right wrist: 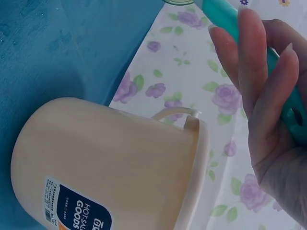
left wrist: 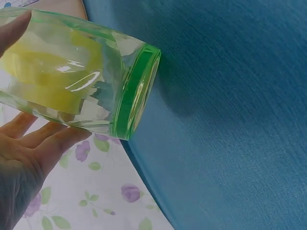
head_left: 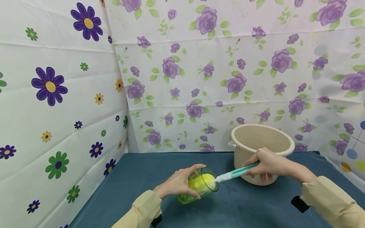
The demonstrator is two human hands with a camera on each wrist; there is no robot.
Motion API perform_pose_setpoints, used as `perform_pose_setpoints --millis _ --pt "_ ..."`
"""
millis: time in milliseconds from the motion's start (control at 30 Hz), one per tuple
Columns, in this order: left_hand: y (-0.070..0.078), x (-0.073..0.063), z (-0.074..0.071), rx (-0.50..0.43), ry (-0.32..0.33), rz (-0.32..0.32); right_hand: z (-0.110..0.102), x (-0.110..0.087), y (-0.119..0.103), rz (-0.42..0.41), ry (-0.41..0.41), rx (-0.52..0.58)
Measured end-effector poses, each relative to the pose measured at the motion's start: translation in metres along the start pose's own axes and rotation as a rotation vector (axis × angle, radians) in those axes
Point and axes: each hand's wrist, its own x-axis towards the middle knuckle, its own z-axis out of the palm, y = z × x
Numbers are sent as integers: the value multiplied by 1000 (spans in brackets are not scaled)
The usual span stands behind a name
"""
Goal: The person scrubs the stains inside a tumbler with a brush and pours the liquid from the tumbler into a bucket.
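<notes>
A clear green glass cup (head_left: 186, 199) lies tilted in my left hand (head_left: 178, 182), its mouth facing right toward my other hand. My left thumb and fingers grip it round the sides, and the left wrist view shows its thick green base (left wrist: 136, 93) above the blue cloth. Inside the cup sits the yellow head (head_left: 203, 181) of a cup brush, seen through the wall. Its white and teal handle (head_left: 239, 171) sticks out of the mouth. My right hand (head_left: 266, 163) holds the handle's teal end, with the fingers curled about it in the right wrist view.
A beige bucket (head_left: 242, 156) with a blue and white label (right wrist: 81, 208) stands right behind my right hand. Dark blue cloth (head_left: 142, 177) covers the table, with wet spots in places. Flowered sheets (head_left: 182, 79) hang at the back and sides.
</notes>
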Motion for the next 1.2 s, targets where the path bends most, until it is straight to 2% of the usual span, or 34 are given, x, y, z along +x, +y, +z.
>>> perform_pose_setpoints --millis 267,500,800,1200 --pt "0 2 1 33 4 22 -6 -7 3 -14 -24 57" --pt "0 4 0 62 10 27 -14 -17 5 -36 9 80" --pt "0 3 0 60 14 20 -23 -20 3 -3 51 37" --pt "2 1 0 59 15 38 -26 -23 5 3 -9 61"
